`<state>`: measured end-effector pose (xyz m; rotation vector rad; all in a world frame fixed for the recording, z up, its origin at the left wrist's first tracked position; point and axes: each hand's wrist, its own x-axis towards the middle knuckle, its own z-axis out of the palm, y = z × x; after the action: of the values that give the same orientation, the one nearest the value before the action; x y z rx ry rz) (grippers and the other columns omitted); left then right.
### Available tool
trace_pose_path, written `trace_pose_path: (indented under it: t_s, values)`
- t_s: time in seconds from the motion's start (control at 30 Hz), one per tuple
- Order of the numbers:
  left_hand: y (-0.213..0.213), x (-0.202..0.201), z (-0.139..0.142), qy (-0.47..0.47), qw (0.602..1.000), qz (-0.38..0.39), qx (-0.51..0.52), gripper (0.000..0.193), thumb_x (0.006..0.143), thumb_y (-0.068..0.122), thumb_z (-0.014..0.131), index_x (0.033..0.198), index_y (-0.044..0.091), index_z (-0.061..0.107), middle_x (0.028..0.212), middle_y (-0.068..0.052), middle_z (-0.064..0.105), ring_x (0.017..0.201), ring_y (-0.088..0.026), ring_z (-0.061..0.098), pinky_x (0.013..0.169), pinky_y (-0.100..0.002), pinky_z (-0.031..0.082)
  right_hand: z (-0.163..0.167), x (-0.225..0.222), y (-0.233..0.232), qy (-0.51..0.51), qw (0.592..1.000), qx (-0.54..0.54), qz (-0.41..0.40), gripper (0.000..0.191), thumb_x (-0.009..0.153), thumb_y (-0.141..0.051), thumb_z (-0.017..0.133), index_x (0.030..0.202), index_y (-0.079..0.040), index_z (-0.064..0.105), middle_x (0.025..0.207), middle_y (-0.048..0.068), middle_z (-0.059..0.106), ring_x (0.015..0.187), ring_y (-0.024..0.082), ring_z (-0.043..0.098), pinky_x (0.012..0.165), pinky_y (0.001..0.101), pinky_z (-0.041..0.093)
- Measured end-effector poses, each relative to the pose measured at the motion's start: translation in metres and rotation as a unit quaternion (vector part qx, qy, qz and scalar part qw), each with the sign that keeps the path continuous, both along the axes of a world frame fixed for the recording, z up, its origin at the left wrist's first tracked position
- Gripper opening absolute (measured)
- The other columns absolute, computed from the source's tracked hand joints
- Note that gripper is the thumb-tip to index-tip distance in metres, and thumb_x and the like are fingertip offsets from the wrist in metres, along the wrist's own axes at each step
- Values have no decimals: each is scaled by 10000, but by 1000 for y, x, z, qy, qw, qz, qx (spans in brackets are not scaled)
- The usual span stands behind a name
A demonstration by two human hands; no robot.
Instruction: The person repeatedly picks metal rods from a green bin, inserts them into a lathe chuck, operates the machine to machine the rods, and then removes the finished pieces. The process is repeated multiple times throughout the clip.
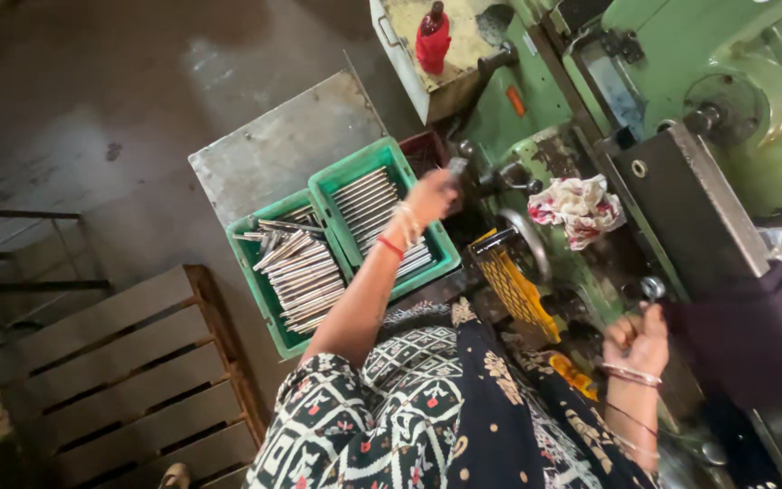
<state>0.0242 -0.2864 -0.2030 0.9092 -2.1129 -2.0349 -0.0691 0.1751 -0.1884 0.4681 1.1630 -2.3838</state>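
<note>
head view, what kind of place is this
Most likely a metalworking machine shop. A large green lathe-like machine fills the right side, two green crates hold cut metal rods, and the person's right hand grips a machine lever while the left hand holds a rod.

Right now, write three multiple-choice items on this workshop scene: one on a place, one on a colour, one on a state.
1. Where is the left hand?
A. above the green crates
B. on the wooden pallet
C. on the red bottle

2. What colour is the basket by the handwheel?
A. blue
B. yellow
C. white

3. How is the right hand?
A. flat open
B. closed on a lathe handle
C. holding the rag

A: it holds a metal rod above the crates.
B: the mesh is yellow.
B: fingers curl at the knob.
</note>
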Motion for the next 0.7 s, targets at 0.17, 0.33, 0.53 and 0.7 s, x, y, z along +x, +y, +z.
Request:
trace_pose_path:
  t_s: [0.17, 0.33, 0.53, 0.7]
  values:
    - [10, 13, 60, 195, 960, -88, -183, 273, 880, 82, 779, 1153, 88, 788, 872, -21, 790, 723, -109, 772, 653, -268, 618, 17, -4, -20, 25, 999, 13, 26, 220, 1003, -362, 735, 1026, -169, 631, 639, -100, 319, 532, 43, 270, 455, 199, 245]
    - [4, -14, 80, 224, 948, 145, 176, 177, 1040, 207, 652, 1154, 72, 651, 831, -33, 669, 653, -103, 606, 540, -238, 447, 37, -4, -37, -50, 996, -49, 64, 126, 990, -282, 685, 983, -175, 619, 711, -92, 448, 504, 39, 330, 402, 189, 253]
    - [138, -47, 89, 101, 945, -182, 252, 283, 1038, 152, 572, 1319, 121, 575, 760, -13, 556, 515, -50, 445, 425, -223, 350, 51, -9, -70, -50, 991, -89, 83, 180, 1007, -298, 637, 976, -120, 641, 598, -68, 375, 454, 50, 315, 365, 201, 245]
    - [190, -54, 132, 72, 930, -231, 276, 512, 983, 145, 541, 1462, 259, 399, 747, -44, 648, 465, -63, 448, 387, -216, 338, 63, -3, -87, -120, 983, -74, 121, 420, 1084, -422, 592, 834, -92, 524, 667, 17, 561, 428, 68, 358, 333, 198, 247]
